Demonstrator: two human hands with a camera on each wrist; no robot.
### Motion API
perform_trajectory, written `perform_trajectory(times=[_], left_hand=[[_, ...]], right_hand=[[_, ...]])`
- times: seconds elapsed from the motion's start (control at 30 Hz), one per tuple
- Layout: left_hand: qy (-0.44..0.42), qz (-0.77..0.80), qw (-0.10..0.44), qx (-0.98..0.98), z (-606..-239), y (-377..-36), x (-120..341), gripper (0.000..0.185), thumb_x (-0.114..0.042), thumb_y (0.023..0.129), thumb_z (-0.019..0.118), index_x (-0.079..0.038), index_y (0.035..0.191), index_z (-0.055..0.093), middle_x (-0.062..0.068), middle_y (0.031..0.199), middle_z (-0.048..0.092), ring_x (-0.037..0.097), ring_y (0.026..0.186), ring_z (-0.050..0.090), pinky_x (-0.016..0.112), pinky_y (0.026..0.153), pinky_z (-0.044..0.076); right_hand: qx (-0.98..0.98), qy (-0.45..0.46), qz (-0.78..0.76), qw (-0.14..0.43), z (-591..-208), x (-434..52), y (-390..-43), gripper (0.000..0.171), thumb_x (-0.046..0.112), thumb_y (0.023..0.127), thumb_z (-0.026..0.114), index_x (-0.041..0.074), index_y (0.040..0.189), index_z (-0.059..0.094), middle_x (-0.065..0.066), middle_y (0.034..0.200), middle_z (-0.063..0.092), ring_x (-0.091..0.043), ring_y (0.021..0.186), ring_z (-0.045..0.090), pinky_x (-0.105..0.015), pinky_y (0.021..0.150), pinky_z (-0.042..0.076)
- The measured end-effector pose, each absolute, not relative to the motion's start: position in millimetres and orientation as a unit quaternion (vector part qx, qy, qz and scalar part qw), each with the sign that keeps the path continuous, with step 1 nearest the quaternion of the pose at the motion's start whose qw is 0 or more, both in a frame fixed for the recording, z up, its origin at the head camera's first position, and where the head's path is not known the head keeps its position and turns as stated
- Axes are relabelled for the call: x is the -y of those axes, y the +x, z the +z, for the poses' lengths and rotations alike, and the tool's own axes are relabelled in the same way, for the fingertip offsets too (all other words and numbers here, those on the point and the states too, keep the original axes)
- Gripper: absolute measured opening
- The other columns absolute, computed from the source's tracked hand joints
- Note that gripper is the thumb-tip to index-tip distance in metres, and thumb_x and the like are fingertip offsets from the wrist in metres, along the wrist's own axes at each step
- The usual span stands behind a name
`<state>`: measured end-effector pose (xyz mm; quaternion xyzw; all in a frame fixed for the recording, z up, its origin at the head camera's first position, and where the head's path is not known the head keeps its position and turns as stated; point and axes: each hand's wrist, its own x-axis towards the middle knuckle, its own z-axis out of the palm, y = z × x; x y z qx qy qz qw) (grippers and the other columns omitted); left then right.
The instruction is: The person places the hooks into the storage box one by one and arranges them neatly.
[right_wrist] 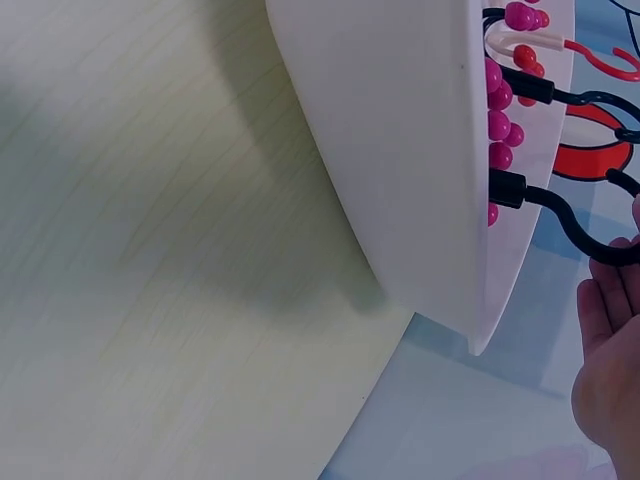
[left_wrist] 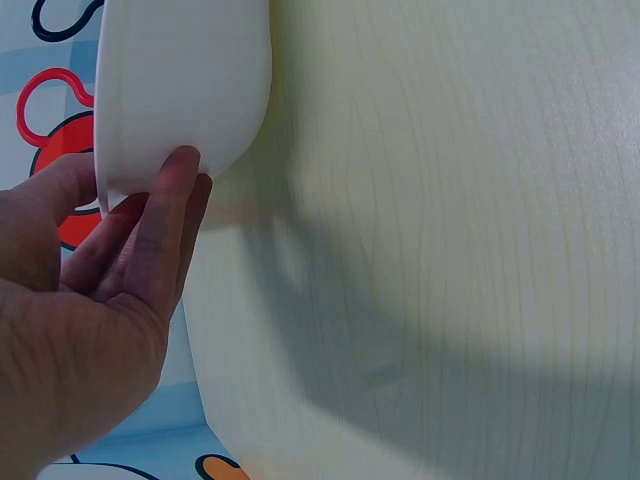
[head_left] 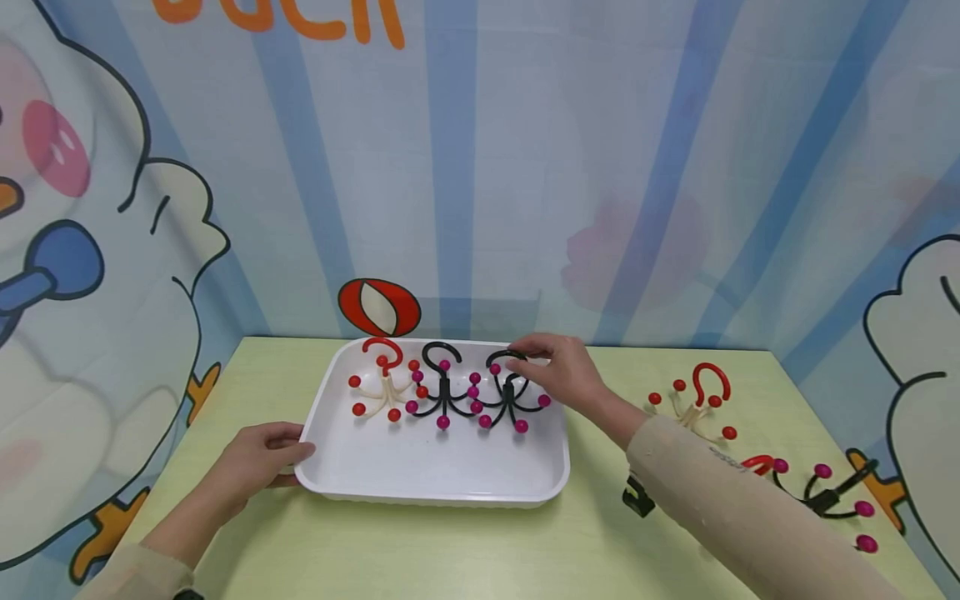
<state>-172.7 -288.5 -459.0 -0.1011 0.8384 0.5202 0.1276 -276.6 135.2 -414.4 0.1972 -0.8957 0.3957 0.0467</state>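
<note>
Head view: left hand grips the white tray's corner, fingers curled on its rim; right hand pinches a black hook in the tray.

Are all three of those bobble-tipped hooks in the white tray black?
No: the white tray holds two black hooks with pink tips and one red-topped hook with cream arms and red tips at its left end.
</note>
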Motion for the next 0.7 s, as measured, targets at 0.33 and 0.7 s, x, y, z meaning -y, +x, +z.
perform_trajectory(times=[0.33,0.7], left_hand=[[-0.102,0.522,0.129,-0.837,-459.3,-172.5,287.6,0.053,-0.012,0.104,0.069,0.016,0.145,0.05,0.035,0.135,0.063,0.028,0.104,0.072,0.04,0.082,0.068],[-0.097,0.521,0.13,-0.838,-461.3,-173.9,289.7,0.053,-0.012,0.104,0.07,0.017,0.144,0.051,0.034,0.134,0.064,0.028,0.105,0.072,0.04,0.081,0.068]], right_hand=[[0.897,0.19,0.398,0.032,-406.5,-153.6,-274.3,0.045,0.03,0.096,0.083,0.01,0.136,0.073,-0.009,0.136,0.072,-0.033,0.133,0.063,-0.054,0.114,0.052],[0.915,0.206,0.346,0.018,-374.1,-196.7,-263.7,0.049,0.029,0.096,0.083,0.01,0.139,0.069,-0.011,0.141,0.068,-0.037,0.133,0.062,-0.058,0.111,0.054]])
